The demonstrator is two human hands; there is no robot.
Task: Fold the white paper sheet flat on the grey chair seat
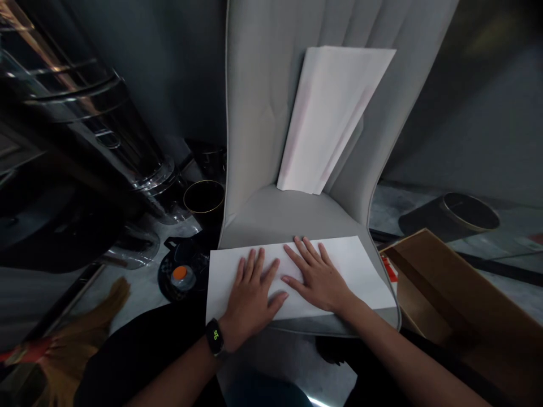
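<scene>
Head view. A grey chair (271, 217) stands in the middle, and everything here is placed against it. A white sheet (360, 265) lies flat across the front of the chair's seat, its left corner hanging a little past the seat's left edge. Both hands rest palm down on the sheet, side by side and nearly touching at the thumbs.

The left hand (252, 297) lies on the left half of the sheet, its fingers straight and slightly spread, thumb pointing right. A dark watch (215, 336) with a lit face sits on that wrist. The right hand (318, 277) lies just right of it and a little further up the seat, its fingers fanned apart and flat on the paper. Neither hand pinches or grips anything; both simply press down.

A stack (335, 118) of white paper leans upright against the chair's back, its bottom edge on the rear of the seat, well apart from the sheet.

Left of the chair, on the floor, lie a round black object with an orange button (180, 274), a dark gold-rimmed cup (204, 198) and what seems to be clear glassware (139, 169), though the dim light leaves this unsure. Right of the chair sits a brown cardboard box (449, 294), with a dark cylinder (453, 217) lying beyond it.
</scene>
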